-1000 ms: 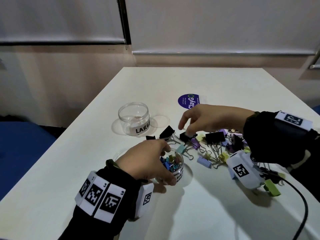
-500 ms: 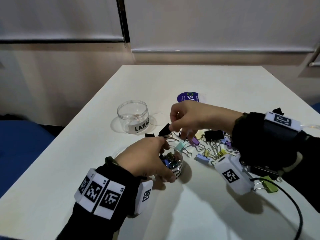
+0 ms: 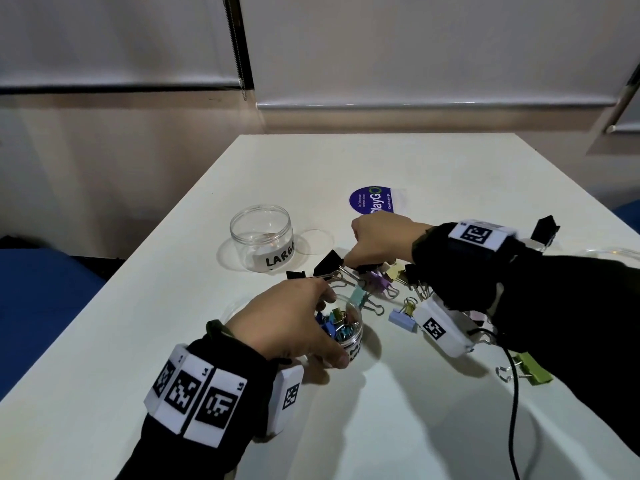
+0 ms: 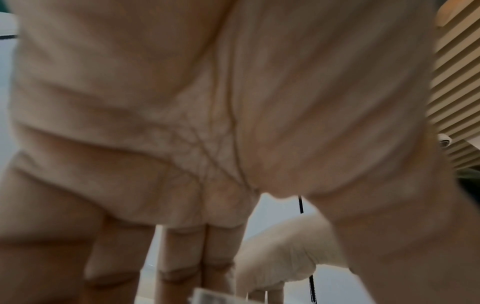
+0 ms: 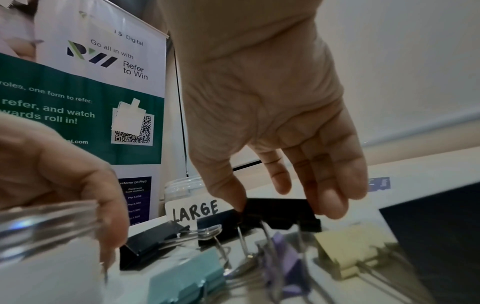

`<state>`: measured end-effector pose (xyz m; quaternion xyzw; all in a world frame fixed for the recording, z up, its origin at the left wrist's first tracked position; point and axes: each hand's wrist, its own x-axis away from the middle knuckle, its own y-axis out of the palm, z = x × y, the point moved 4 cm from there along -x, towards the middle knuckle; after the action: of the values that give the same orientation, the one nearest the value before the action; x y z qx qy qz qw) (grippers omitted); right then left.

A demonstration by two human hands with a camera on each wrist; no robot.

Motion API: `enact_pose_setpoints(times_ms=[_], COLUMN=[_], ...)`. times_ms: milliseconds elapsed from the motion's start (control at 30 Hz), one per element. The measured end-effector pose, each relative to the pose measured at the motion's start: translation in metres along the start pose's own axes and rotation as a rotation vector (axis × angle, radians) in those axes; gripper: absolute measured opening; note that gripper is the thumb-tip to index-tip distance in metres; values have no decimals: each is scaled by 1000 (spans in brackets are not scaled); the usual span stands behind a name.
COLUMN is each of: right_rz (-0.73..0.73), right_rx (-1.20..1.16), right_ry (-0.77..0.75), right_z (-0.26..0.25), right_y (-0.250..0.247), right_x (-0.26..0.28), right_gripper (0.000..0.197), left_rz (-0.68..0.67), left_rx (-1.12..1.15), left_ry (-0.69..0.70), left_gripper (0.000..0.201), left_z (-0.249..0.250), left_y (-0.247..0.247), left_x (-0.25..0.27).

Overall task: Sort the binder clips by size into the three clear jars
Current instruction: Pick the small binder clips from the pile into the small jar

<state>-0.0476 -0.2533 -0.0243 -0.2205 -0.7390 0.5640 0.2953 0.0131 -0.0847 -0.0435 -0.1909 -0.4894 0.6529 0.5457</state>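
My left hand (image 3: 333, 328) grips the small clear jar (image 3: 356, 341), which holds several small coloured clips. The left wrist view shows only its blurred palm and fingers (image 4: 182, 257). My right hand (image 3: 360, 265) reaches down into the pile of binder clips (image 3: 381, 284) and pinches a large black clip (image 5: 283, 216) between thumb and fingers. The clear jar labelled LARGE (image 3: 261, 237) stands open at the back left, just beyond that clip, with almost nothing inside. Another black clip (image 3: 329, 263) lies between the two jars.
Teal (image 5: 187, 281), purple (image 5: 288, 261) and pale yellow (image 5: 348, 253) clips lie close under my right hand. A green clip (image 3: 530, 370) sits apart at the right by a black cable (image 3: 512, 393). A clear lid (image 3: 313, 241) and a blue sticker (image 3: 374, 200) lie behind.
My right hand has shifted left over the pile and lowered, and its fingers have closed on a black clip. My left hand has stayed on the small jar.
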Motion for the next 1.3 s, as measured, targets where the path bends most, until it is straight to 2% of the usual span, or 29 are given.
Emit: enact_pose_setpoints(times_ms=[133,233,300,400,533,667,733,867,1100,1233,1300], right_rz=[95,119,111,41,-173,-171,-170,-196,-251,-155,-73], right_rx=[-68,-51,-6,-19,-38,96,114,75,-211,-504,-601], right_ry=[44,83,52,-63,-126,-139,-145,-122,-39,52,69], right_z=[6,18,23,25,30,33,34,39,54,62,64], right_y=[-10,-15,-16,-17,-2,14,20,23,18,7,5], right_x=[-8,-10,-4,18,53,68,68,64,68,66,64], right_gripper=[24,30,31,21,15,21,26,23,8,9,19], left_rz=[-8,-21,-22,-13,-8,-3,1,12,19,25,25], left_rx=[15,37,17,-23,-67,-73,-80,-78,-53,-73,-77], left_ry=[-11,-12,-2,13,35,32,30,32,22,32,34], left_gripper=[86,86,88,90,91,91,91,89,88,84,84], left_z=[-2,0,0,0,5,6,6,8,9,11,12], left_y=[0,1,0,0,1,2,2,3,3,3,3], left_x=[1,3,2,-1,-4,-4,-4,-3,-2,-3,-4])
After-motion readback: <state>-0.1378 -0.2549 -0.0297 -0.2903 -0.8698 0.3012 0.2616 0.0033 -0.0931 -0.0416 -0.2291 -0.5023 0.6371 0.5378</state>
